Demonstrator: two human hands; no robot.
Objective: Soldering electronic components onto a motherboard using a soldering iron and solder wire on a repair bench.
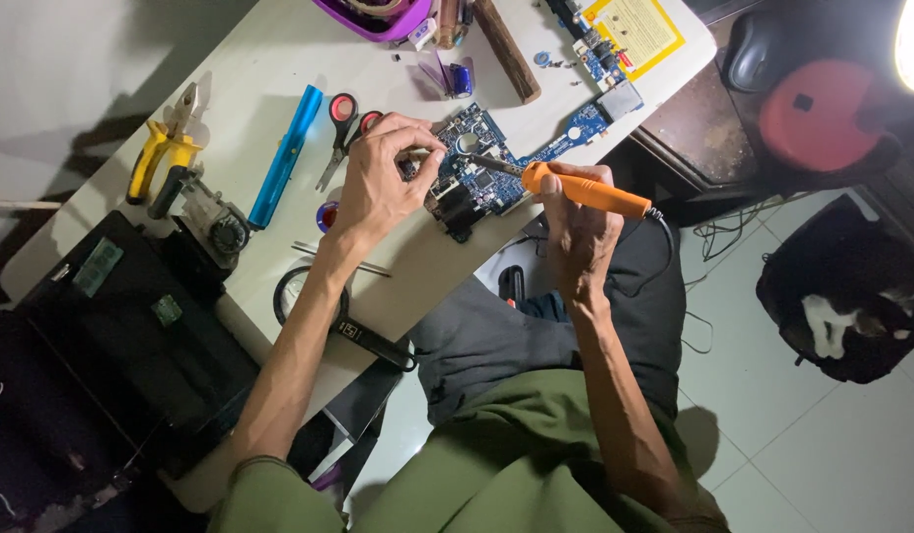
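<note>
A blue circuit board [491, 148] lies on the white table [269, 59]. My right hand [580, 232] grips an orange-handled soldering iron [580, 190], its metal tip resting on the board. My left hand [383, 178] is pinched just left of the tip, over the board's edge; it seems to hold something thin, too small to make out.
Red-handled scissors [340, 123], a blue tube-like tool [287, 153], yellow pliers [159, 148] and a small fan [220, 229] lie left of the board. A purple bowl [373, 20] and wooden stick [506, 49] sit at the far edge. A red stool [812, 114] and a cat [851, 316] are right.
</note>
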